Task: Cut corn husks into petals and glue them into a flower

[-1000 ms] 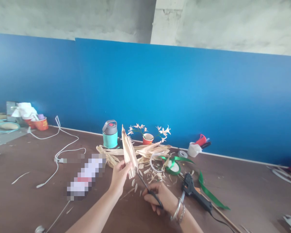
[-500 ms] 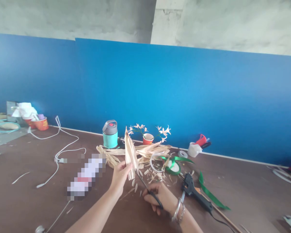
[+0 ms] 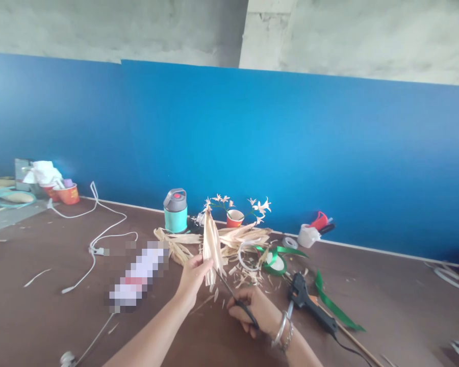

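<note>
Here, the left hand (image 3: pixel 193 279) pinches a husk (image 3: pixel 211 242) upright; the right hand (image 3: pixel 257 309) grips scissors (image 3: pixel 230 292) at its edge.

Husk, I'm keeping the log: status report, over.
Left hand gripping husk. Right hand holding scissors at husk's lower edge. Scraps nearby on table.

One left hand (image 3: pixel 194 279), one right hand (image 3: pixel 258 311); one pair of scissors (image 3: pixel 227 287), one upright husk piece (image 3: pixel 211 243). Three red paper cups (image 3: pixel 67 194): two far left, one farther right. One flask (image 3: pixel 175 220). One glue gun (image 3: pixel 318 312). One green ribbon spool (image 3: pixel 277 265). Two silver bracelets (image 3: pixel 279 330). One table (image 3: pixel 53 326). The husk pile (image 3: pixel 247 235) and scraps (image 3: pixel 248 278) overlap too much to count.
</note>
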A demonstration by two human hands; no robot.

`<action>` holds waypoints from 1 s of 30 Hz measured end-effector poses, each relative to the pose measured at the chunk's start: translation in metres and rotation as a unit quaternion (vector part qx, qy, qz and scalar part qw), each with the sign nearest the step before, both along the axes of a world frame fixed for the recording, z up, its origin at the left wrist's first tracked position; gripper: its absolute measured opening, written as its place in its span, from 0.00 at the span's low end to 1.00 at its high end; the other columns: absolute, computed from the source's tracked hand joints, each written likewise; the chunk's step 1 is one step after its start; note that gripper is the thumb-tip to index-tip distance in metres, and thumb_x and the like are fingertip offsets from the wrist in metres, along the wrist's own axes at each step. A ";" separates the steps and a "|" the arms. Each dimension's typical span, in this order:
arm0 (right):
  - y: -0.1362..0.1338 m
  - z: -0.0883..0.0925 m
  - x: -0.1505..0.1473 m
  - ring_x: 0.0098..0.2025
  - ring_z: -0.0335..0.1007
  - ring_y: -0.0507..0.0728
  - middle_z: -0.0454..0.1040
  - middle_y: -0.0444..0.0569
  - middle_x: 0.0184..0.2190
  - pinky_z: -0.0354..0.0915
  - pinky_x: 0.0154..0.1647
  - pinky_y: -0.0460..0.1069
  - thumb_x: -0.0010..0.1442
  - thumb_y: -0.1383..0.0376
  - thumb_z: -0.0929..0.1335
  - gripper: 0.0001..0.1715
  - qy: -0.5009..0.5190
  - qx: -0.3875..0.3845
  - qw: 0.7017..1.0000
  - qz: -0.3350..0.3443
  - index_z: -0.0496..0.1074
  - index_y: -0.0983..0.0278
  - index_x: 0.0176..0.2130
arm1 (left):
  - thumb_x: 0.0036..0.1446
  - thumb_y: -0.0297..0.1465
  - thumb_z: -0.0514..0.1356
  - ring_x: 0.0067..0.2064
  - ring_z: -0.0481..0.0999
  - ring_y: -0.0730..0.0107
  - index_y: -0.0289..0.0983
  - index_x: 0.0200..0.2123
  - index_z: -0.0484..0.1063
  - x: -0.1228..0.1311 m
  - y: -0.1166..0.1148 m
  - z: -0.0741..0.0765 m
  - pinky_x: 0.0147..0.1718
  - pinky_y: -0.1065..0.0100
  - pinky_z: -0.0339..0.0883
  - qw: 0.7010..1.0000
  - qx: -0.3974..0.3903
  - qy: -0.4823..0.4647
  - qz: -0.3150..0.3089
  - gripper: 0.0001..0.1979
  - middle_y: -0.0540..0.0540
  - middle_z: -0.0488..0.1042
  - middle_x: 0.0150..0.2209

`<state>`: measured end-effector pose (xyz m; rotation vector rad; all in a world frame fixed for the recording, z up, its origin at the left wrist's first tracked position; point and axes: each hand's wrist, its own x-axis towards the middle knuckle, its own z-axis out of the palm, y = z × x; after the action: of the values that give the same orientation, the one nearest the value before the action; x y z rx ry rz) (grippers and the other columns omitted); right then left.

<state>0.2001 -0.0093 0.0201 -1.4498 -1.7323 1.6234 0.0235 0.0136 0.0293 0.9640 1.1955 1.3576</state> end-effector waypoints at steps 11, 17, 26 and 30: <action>-0.001 0.003 -0.002 0.09 0.54 0.45 0.62 0.36 0.09 0.52 0.09 0.40 0.44 0.61 0.68 0.12 -0.017 0.013 1.000 -0.002 0.71 0.68 0.28 | 0.41 0.39 0.64 0.17 0.55 0.79 0.35 0.20 0.70 0.000 0.000 -0.003 0.18 0.74 0.46 1.000 0.007 -0.009 0.010 0.13 0.56 0.59 0.15; 0.000 -0.002 -0.003 0.10 0.56 0.45 0.64 0.37 0.10 0.54 0.09 0.40 0.45 0.61 0.68 0.12 0.034 0.009 0.999 -0.005 0.69 0.68 0.29 | 0.42 0.41 0.64 0.18 0.58 0.78 0.35 0.23 0.71 -0.003 0.001 -0.003 0.16 0.75 0.48 0.999 0.010 -0.018 0.048 0.14 0.55 0.62 0.15; 0.000 -0.006 -0.005 0.13 0.60 0.47 0.66 0.39 0.12 0.58 0.12 0.41 0.41 0.54 0.72 0.22 0.127 0.007 0.992 -0.026 0.69 0.69 0.30 | 0.41 0.39 0.66 0.25 0.69 0.74 0.34 0.30 0.75 0.002 -0.002 0.000 0.25 0.73 0.61 0.995 0.013 -0.085 0.042 0.15 0.50 0.73 0.24; 0.000 -0.003 -0.007 0.14 0.61 0.47 0.66 0.39 0.12 0.59 0.13 0.41 0.40 0.52 0.73 0.25 0.140 0.002 0.989 -0.043 0.69 0.69 0.29 | 0.39 0.35 0.68 0.30 0.71 0.72 0.35 0.30 0.75 0.004 -0.002 0.000 0.30 0.72 0.64 0.988 0.032 -0.150 0.026 0.13 0.50 0.74 0.26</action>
<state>0.1931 -0.0097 0.0168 -1.2092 -1.4950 1.6840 0.0273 0.0118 0.0295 0.7443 0.9586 1.5297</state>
